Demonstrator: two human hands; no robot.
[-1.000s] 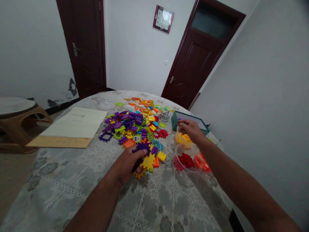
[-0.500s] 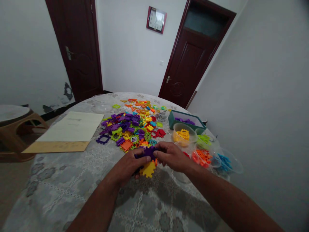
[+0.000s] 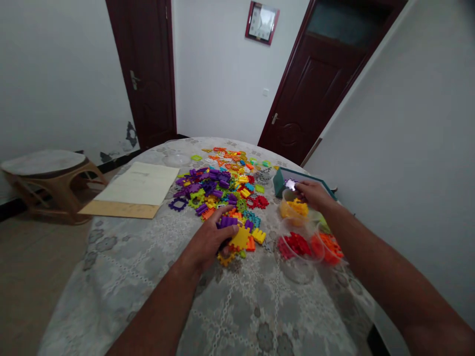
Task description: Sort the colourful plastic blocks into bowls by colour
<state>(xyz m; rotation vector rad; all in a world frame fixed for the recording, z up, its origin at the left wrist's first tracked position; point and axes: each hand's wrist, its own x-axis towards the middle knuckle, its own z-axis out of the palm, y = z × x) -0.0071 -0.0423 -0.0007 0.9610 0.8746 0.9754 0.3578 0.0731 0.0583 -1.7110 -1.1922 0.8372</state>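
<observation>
My left hand (image 3: pixel 208 242) is at the near edge of a heap of plastic building pieces. Its thumb and index finger close around a purple ridged block (image 3: pixel 228 222). A yellow gear-shaped piece (image 3: pixel 241 239) lies against its thumb; whether the hand grips that too is unclear. Over at the right, my right hand (image 3: pixel 314 194) reaches to the green box (image 3: pixel 279 185). Its fingertips pinch a purple gear-shaped piece (image 3: pixel 290 184) that shines in the light. The box's contents are mostly hidden behind the hand.
Clear bowls at the right hold yellow pieces (image 3: pixel 297 207), red pieces (image 3: pixel 297 244) and orange pieces (image 3: pixel 330 247). The mixed heap (image 3: pixel 208 183) spreads across the table's middle. Paper on a brown board (image 3: pixel 139 184) lies left. A stool (image 3: pixel 55 173) stands beyond the patterned tablecloth (image 3: pixel 148 262).
My right hand has left the left hand and moved right and away to the green box with a purple gear piece. The left hand stays near the heap. The view has shifted left.
</observation>
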